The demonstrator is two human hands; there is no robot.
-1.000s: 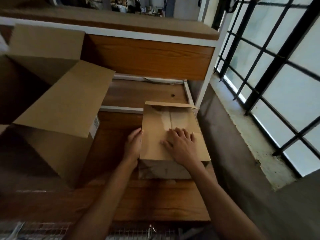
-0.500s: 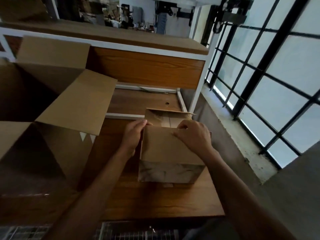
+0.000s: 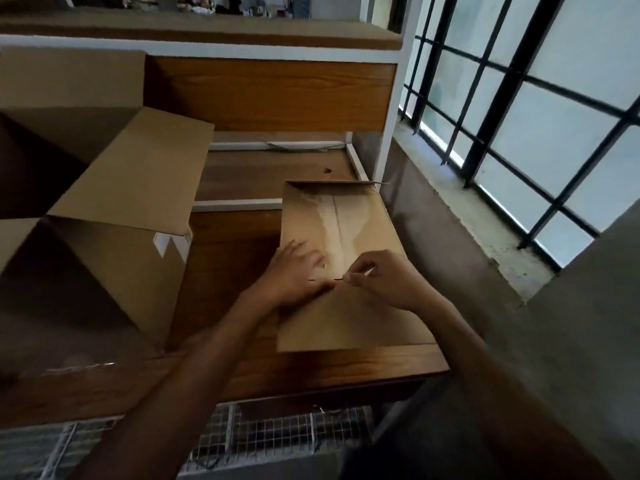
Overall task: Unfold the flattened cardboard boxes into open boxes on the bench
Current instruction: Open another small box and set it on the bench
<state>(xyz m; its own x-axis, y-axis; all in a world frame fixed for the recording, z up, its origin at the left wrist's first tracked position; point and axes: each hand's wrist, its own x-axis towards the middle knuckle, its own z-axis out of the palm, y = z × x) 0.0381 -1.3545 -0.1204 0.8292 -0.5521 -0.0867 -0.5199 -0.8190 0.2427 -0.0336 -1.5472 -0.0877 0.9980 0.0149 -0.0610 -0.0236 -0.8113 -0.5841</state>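
A small brown cardboard box (image 3: 349, 320) lies on the wooden bench (image 3: 346, 368) at the right, its taped side up. My left hand (image 3: 294, 275) rests on it with blurred, spread fingers near the flap seam. My right hand (image 3: 381, 278) has curled fingers that pinch the flap edge at the seam in the middle of the box. A large open cardboard box (image 3: 104, 216) stands on the bench at the left, its flaps spread.
A wooden shelf unit with white frame (image 3: 270, 95) rises behind the bench. A barred window (image 3: 519, 109) and concrete sill (image 3: 478, 230) run along the right. Wire mesh (image 3: 277, 434) shows below the bench's front edge.
The small box has dropped from standing to lying flat, its far flap folded down. Both hands moved from its top edge to the seam in the middle; the right now pinches the flap edge.
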